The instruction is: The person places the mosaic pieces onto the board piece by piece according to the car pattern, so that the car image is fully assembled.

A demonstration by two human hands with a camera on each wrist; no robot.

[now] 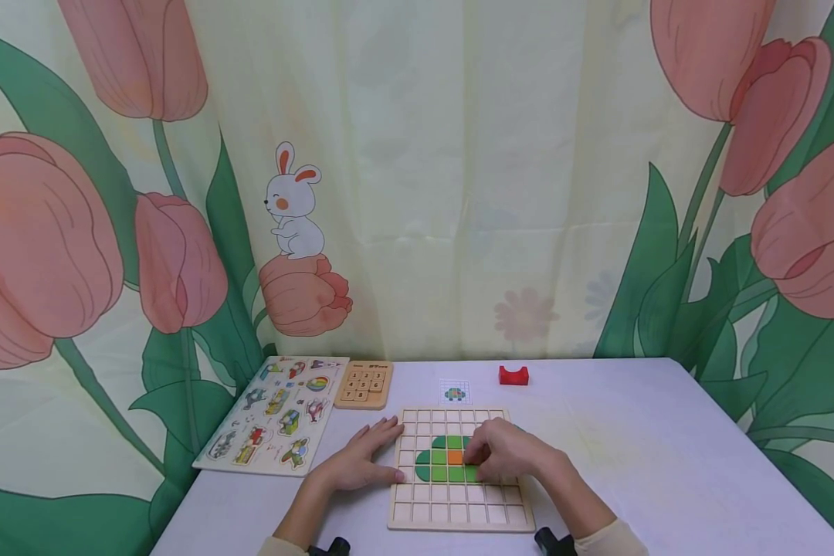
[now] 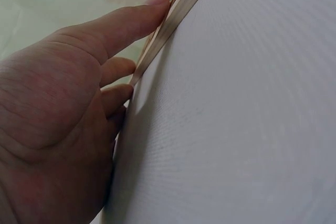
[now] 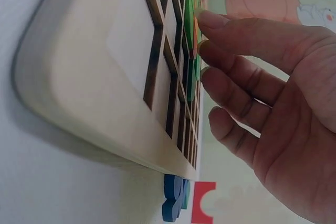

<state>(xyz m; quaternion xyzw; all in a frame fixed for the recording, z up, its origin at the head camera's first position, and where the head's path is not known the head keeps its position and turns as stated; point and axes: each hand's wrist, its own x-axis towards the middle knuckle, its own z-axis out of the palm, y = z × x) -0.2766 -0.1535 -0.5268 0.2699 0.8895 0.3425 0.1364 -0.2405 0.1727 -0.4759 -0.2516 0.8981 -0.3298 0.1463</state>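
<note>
the backdrop is a curtain point(image 1: 417, 154); in front of it stands the table point(image 1: 667, 463). the puzzle point(image 1: 271, 457) lies flat at the left. the board point(image 1: 456, 513) lies flat before the person, its long axis running from the person toward the curtain.

the left hand point(image 1: 361, 455) rests at the board's left edge: fingers extended and spread, thumb apart from them, tips touching the rim, nothing gripped. the right hand point(image 1: 510, 452) is over the right part of the board: fingers bent, thumb and forefinger tips close together at the tiles. whether a tile is pinched between them cannot be told.

beyond the board are the number board point(image 1: 359, 405), at far left beside the puzzle; the card point(image 1: 455, 392), just past the far edge; and the red block point(image 1: 513, 377), to the right of the card. the blue pieces point(image 3: 172, 203) lie just beside the board's right edge.

the green tiles point(image 1: 439, 472) sit in mid-board cells, around the orange tile point(image 1: 455, 457). governing relation: the orange tile lies immediately left of the right fingertips. it is square, with no long axis. the right hand is the nearer; the left is across the green tiles, at the opposite edge
</note>
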